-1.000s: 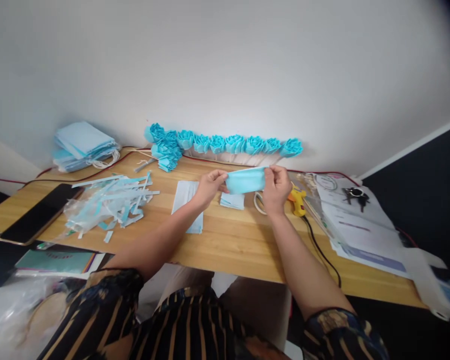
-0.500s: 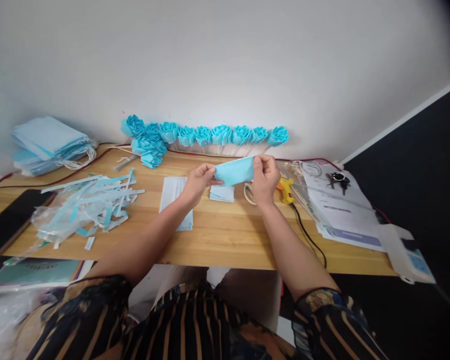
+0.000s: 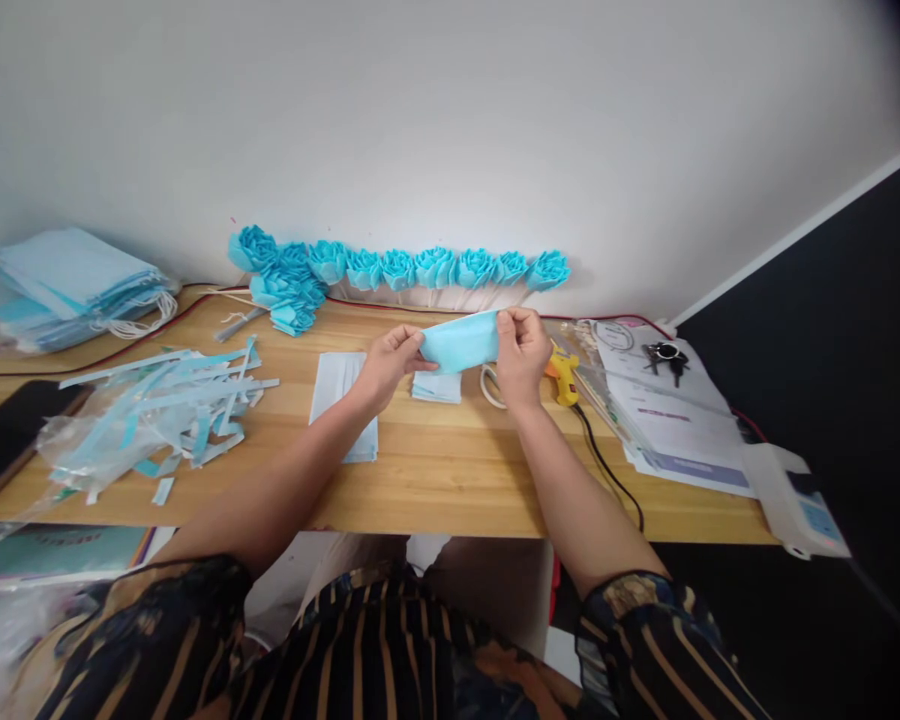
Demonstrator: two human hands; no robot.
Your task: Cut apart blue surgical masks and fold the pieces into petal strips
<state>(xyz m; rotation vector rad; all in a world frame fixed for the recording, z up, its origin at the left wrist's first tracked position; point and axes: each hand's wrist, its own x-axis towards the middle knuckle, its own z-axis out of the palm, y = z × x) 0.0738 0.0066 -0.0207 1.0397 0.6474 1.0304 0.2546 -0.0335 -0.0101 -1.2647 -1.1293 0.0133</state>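
Head: blue sheet [image 3: 461, 342] between both hands [image 3: 390, 366] [image 3: 523, 358]

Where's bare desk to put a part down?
Widest: desk front middle, between white sheets and cord. Smaller: front right, between cord and box. Crowded: left with strips and phone, rear right with papers and keys, back with flowers.

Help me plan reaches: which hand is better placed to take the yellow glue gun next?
Probably the right hand: the yellow glue gun lies just right of it, while the left hand is farther off. Both hold the blue sheet, so the right must let go first.
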